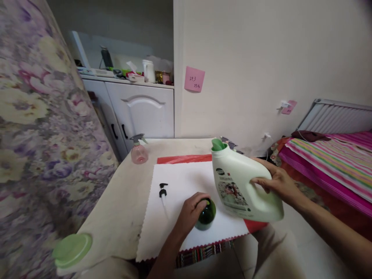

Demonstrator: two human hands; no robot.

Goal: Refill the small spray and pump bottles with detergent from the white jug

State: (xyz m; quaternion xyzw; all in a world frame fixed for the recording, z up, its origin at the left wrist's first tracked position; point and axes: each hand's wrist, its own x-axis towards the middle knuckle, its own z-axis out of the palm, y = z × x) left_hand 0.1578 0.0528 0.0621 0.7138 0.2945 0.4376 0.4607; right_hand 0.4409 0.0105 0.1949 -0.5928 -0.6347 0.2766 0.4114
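Pale green detergent jug (244, 182), cap off, tilted above white mat (174, 193), right hand (276, 184) wrapped through handle; likely heavy, rigid, slick plastic. Left hand (190, 211) clasps dark green bottle (207, 214) at jug's 7 o'clock. Pump head (162, 190) at 9 o'clock, pink sprayer (139, 150) at 10 o'clock on worktop (122, 209).

View: a single head-worn camera is being used; no second view is being offered.
Position: the scene is being seen from above the near edge of the desk (122, 201).
Direction: the lens is being aimed forward and down, toward the wall (261, 69) and the cabinet (142, 112) behind.
Nearness: the desk is being framed closely, within arm's reach.
Edges: a floral curtain (35, 128) is being caught at left, a bed (334, 159) at right.
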